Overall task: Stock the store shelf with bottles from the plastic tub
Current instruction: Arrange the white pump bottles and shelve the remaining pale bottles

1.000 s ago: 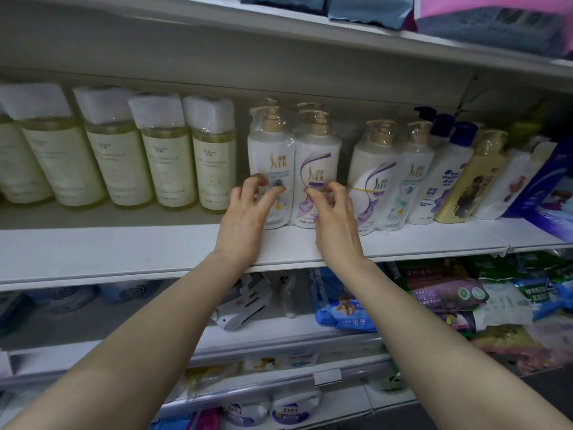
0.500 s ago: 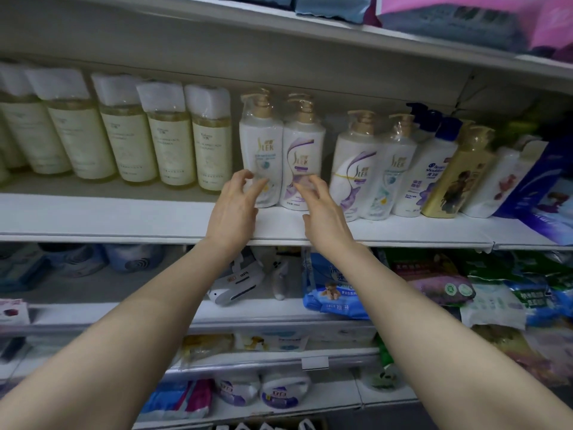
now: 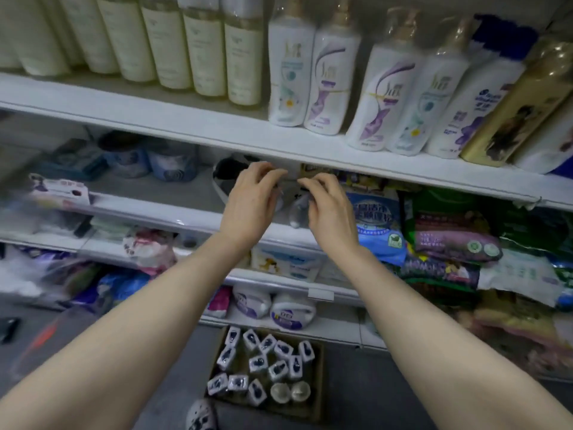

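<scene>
Both hands have dropped from the two white pump bottles [image 3: 290, 79] to just under the shelf lip [image 3: 186, 125]. The left hand [image 3: 249, 201] and right hand [image 3: 330, 209] hang side by side, fingers loosely curled, holding nothing, fingertips close but apart. The two bottles stand upright and touching, with pale yellow bottles [image 3: 204, 51] to their left. A blue bag [image 3: 376, 225] crowds the lower shelf just right of the hands. Near the person's shoe [image 3: 201, 415], the tub [image 3: 318, 386] sits on the floor holding wrapped bottles, with open floor on both sides.

1. The left forearm [image 3: 139, 321] and right forearm [image 3: 418, 321] are bare to the frame's edge.
2. The left hand [image 3: 248, 203] and right hand [image 3: 331, 212] are bare too.
3. One foot wears a pale perforated clog [image 3: 201, 415] with dark spots.
</scene>
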`<state>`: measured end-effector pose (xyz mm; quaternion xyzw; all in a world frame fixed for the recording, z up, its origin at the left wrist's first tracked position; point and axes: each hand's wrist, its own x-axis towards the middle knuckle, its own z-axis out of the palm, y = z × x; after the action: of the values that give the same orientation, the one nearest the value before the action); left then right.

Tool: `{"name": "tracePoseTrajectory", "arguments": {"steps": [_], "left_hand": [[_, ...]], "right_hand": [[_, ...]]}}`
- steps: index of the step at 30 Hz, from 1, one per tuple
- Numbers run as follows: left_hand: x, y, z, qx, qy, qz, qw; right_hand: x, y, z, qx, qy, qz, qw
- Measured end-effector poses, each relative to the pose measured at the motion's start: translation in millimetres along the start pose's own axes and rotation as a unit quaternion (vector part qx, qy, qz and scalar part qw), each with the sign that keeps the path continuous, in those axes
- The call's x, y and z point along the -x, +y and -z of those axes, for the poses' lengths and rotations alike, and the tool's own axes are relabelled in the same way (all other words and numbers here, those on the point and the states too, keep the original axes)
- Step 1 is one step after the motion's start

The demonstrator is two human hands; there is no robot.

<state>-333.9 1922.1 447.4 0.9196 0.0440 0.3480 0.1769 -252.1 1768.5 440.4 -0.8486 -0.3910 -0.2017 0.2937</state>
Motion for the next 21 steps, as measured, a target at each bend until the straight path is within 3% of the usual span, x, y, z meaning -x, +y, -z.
{"name": "tracePoseTrajectory", "arguments": {"steps": [16,21], "left_hand": [[205.8,-30.3,-104.7,0.041,-0.153,0.174,0.972],[266.2,-46.1,-137.7,0.052,-0.2,0.219,0.954]], "right_hand": [[196.4,35.1,-118.5,-0.067,-0.195,-0.144,0.968],[257.1,56.3,-153.2,-0.091,-0.212,-0.187,0.955]]}}
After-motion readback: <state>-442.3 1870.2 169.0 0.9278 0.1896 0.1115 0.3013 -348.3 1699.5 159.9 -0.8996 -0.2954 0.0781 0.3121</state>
